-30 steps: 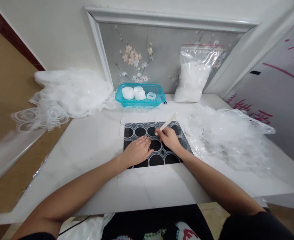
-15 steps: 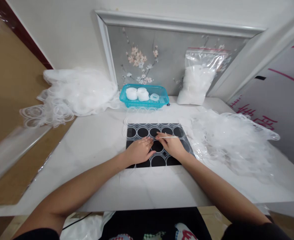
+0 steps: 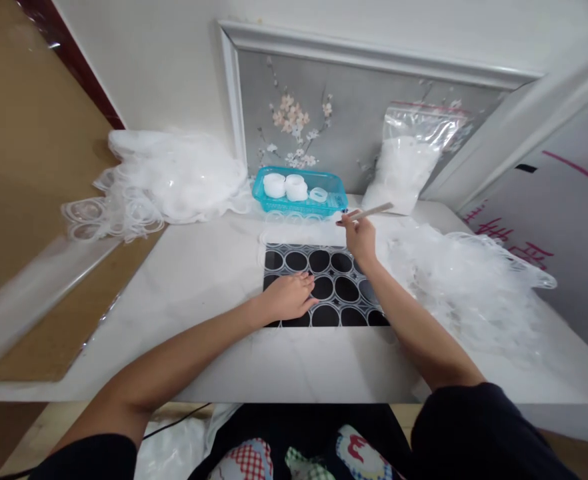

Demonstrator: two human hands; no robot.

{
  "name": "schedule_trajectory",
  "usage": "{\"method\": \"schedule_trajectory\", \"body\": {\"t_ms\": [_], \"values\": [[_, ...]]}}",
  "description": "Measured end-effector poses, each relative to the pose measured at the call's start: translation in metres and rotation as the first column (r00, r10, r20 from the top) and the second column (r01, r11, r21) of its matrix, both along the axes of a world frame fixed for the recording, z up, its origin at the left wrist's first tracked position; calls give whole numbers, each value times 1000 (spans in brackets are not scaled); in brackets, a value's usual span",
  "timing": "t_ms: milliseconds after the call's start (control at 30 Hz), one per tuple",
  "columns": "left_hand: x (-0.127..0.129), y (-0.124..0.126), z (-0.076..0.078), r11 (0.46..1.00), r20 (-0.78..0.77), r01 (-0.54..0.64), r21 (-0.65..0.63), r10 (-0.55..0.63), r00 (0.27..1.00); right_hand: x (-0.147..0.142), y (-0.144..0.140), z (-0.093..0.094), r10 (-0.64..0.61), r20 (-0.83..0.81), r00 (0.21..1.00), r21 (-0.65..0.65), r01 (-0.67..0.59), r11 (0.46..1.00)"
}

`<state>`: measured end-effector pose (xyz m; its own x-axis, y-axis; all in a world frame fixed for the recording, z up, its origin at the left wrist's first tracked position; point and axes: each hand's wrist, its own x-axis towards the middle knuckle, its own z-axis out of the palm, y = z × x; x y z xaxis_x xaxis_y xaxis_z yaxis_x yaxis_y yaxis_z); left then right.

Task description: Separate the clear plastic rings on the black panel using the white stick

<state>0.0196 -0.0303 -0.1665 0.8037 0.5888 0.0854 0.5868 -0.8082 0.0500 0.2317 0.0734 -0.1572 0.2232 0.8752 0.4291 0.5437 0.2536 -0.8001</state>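
- Since a second ago, right hand [image 3: 362,235] has lifted off the black mat [image 3: 324,288] toward the far blue tray [image 3: 300,193], fingers pinched around a thin stick [image 3: 368,213].
- Left hand [image 3: 290,298] rests flat, fingers loose, on the mat's near left, mid-bench [image 3: 199,280].

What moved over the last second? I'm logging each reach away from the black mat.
The right hand, holding the thin stick, left the black mat and went up toward the blue tray. The left hand stayed flat on the mat. Tray, bag and ring piles kept their places.
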Motion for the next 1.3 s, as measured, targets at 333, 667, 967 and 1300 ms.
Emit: {"method": "schedule_trajectory", "body": {"t_ms": [333, 667, 967, 1300], "values": [[-1, -1, -4, 998, 23, 2, 56, -3, 1000, -4, -36, 29, 61, -776, 628, -62, -173, 983], [-1, 1, 0, 1000, 7, -21, -1, 21, 1000, 7, -33, 46, 203, -657, 726, -132, -375, 918], [0, -6, 4, 998, 11, -60, -10, 60, 998, -14, -38, 45, 269, -823, 501, -113, -607, 786], [0, -2, 11, 955, 144, -157, -253, 197, 970, -30, -68, 69, 317, -843, 434, -82, -686, 723]]}}
